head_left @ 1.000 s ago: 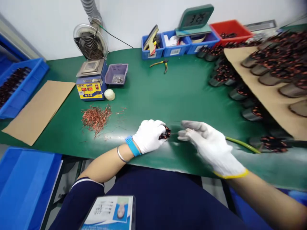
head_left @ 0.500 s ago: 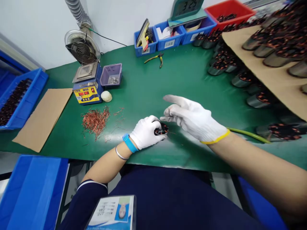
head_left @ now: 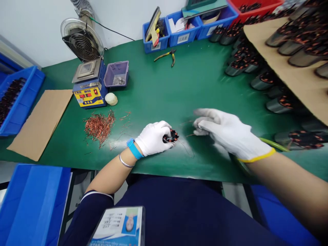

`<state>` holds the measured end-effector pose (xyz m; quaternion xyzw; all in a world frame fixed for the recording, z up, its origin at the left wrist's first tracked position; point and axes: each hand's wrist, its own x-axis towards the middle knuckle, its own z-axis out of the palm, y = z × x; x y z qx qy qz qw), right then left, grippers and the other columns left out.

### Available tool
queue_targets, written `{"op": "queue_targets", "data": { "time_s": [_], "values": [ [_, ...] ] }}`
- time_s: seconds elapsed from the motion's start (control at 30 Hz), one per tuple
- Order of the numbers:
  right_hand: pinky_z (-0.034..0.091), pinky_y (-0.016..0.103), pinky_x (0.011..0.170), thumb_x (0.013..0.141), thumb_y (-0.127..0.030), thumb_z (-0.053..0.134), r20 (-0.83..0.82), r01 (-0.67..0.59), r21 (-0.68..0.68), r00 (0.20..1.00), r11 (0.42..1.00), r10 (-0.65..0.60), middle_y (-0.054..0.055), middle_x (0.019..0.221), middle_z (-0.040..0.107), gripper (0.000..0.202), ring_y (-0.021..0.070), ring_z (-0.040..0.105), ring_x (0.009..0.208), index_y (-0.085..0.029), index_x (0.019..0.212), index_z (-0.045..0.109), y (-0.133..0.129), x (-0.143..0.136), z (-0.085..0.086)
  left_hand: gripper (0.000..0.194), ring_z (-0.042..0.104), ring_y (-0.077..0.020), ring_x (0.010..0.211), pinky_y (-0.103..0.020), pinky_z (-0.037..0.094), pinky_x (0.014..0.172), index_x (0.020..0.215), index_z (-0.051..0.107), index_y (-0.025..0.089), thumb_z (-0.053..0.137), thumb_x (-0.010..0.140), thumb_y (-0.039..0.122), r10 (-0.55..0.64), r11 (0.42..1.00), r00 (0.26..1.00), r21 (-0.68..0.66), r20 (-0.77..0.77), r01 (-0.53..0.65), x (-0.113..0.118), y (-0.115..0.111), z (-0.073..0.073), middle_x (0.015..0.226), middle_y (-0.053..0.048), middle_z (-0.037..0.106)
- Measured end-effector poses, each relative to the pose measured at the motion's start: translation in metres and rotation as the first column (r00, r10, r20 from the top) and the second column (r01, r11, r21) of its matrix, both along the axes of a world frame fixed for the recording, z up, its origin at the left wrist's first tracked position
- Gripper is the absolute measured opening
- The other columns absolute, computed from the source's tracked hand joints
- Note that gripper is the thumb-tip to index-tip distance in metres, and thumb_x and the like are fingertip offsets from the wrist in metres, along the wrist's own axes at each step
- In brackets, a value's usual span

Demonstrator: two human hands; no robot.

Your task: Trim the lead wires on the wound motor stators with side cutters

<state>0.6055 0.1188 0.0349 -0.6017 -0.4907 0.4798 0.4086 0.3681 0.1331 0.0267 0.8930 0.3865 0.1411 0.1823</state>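
My left hand (head_left: pixel 154 138), in a white glove, is wrapped round a motor stator (head_left: pixel 172 136) with black insulation and copper windings. The stator's body is mostly hidden by the fingers. A thin loose wire (head_left: pixel 188 148) curves over the mat just right of it. Off to the right, my gloved right hand (head_left: pixel 222 131) is slightly blurred, its thumb and fingers pinched together. A short end of copper wire (head_left: pixel 190 135) sticks out from those fingertips towards the stator, without touching it.
A pile of copper wire bits (head_left: pixel 99 126) lies left on the green table (head_left: pixel 159 92). Behind it stand a solder pot (head_left: pixel 89 94) and a purple tray (head_left: pixel 116 73). Cutting pliers (head_left: pixel 166 56) lie at the back. Stators (head_left: pixel 279 104) stand on the right, under and on a cardboard sheet (head_left: pixel 263 37).
My right hand has drawn away to the right from the stator, and a wire end now shows at its fingertips. My left hand keeps its hold. The view has shifted slightly.
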Motion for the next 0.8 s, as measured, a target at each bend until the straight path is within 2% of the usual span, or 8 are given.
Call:
{"op": "queue_targets", "data": {
  "time_s": [0.1, 0.17, 0.23, 0.3, 0.43, 0.6, 0.73, 0.8],
  "values": [
    [0.055, 0.043, 0.096, 0.081, -0.032, 0.062, 0.477, -0.211, 0.370, 0.879, 0.905, 0.009, 0.012, 0.115, 0.071, 0.044, 0.0276, 0.068, 0.102, -0.022, 0.123, 0.064, -0.004, -0.004, 0.016, 0.021, 0.070, -0.0256, 0.100, -0.039, 0.056, 0.088, 0.082, 0.066, 0.019, 0.079, 0.077, 0.034, -0.016, 1.000, 1.000, -0.004, 0.008, 0.016, 0.000, 0.001, 0.000, 0.116, -0.009, 0.070],
    [0.055, 0.044, 0.091, 0.086, -0.036, 0.054, 0.717, -0.516, 0.333, 0.682, 0.789, 0.144, 0.013, 0.120, 0.071, 0.041, 0.0296, 0.069, 0.103, -0.022, 0.122, 0.068, -0.007, -0.008, 0.020, 0.022, 0.069, -0.0256, 0.099, -0.039, 0.056, 0.088, 0.083, 0.065, 0.018, 0.079, 0.078, 0.036, -0.025, 1.000, 1.000, 0.002, 0.010, 0.025, -0.001, 0.001, 0.000, 0.116, -0.010, 0.070],
    [0.054, 0.040, 0.075, 0.089, -0.037, 0.048, 0.834, -0.662, 0.154, 0.485, 0.733, 0.262, 0.011, 0.115, 0.073, 0.039, 0.0282, 0.071, 0.092, -0.023, 0.117, 0.071, -0.007, -0.012, 0.018, 0.023, 0.069, -0.0256, 0.100, -0.039, 0.056, 0.088, 0.083, 0.065, 0.018, 0.078, 0.078, 0.036, -0.028, 1.000, 1.000, 0.011, 0.011, 0.028, -0.002, 0.002, 0.000, 0.116, -0.010, 0.070],
    [0.048, 0.033, 0.062, 0.090, -0.041, 0.049, 0.856, -0.648, -0.020, 0.382, 0.761, 0.348, 0.006, 0.107, 0.076, 0.035, 0.0252, 0.071, 0.083, -0.027, 0.111, 0.073, -0.004, -0.013, 0.011, 0.022, 0.069, -0.0254, 0.102, -0.039, 0.056, 0.089, 0.083, 0.064, 0.019, 0.078, 0.078, 0.035, -0.033, 0.999, 0.999, 0.008, 0.010, 0.033, -0.002, 0.003, 0.000, 0.116, -0.010, 0.070],
    [0.040, 0.028, 0.057, 0.086, -0.049, 0.057, 0.833, -0.560, -0.097, 0.406, 0.823, 0.375, 0.003, 0.094, 0.075, 0.035, 0.0207, 0.068, 0.074, -0.029, 0.108, 0.074, 0.005, -0.008, 0.000, 0.020, 0.069, -0.0249, 0.101, -0.039, 0.056, 0.089, 0.081, 0.063, 0.020, 0.077, 0.076, 0.032, -0.058, 0.998, 0.998, -0.011, 0.015, 0.058, -0.002, 0.004, 0.001, 0.116, -0.009, 0.070],
    [0.034, 0.029, 0.058, 0.096, -0.047, 0.046, 0.926, -0.689, -0.017, 0.262, 0.724, 0.271, 0.008, 0.128, 0.068, 0.046, 0.0224, 0.068, 0.084, -0.026, 0.132, 0.065, 0.008, -0.001, -0.003, 0.021, 0.070, -0.0241, 0.098, -0.037, 0.057, 0.086, 0.078, 0.061, 0.020, 0.076, 0.077, 0.034, -0.054, 0.998, 0.998, -0.014, 0.032, 0.055, -0.001, 0.005, 0.001, 0.114, -0.009, 0.071],
    [0.025, 0.029, 0.056, 0.100, -0.043, 0.037, 0.955, -0.681, -0.197, 0.029, 0.705, 0.295, 0.008, 0.095, 0.073, 0.041, 0.0218, 0.065, 0.073, -0.024, 0.112, 0.071, 0.005, -0.008, 0.000, 0.020, 0.070, -0.0244, 0.097, -0.037, 0.057, 0.085, 0.077, 0.061, 0.019, 0.076, 0.075, 0.033, -0.062, 0.998, 0.996, -0.011, 0.058, 0.063, -0.002, 0.006, -0.001, 0.113, -0.010, 0.071],
    [0.024, 0.029, 0.056, 0.099, -0.043, 0.038, 0.947, -0.657, -0.202, 0.059, 0.727, 0.316, 0.007, 0.092, 0.073, 0.039, 0.0217, 0.065, 0.074, -0.023, 0.104, 0.072, 0.005, -0.012, 0.002, 0.020, 0.070, -0.0235, 0.097, -0.037, 0.057, 0.086, 0.077, 0.061, 0.020, 0.077, 0.074, 0.032, -0.062, 0.998, 0.995, -0.027, 0.077, 0.064, -0.003, 0.006, -0.001, 0.113, -0.010, 0.071]
  ]
}}
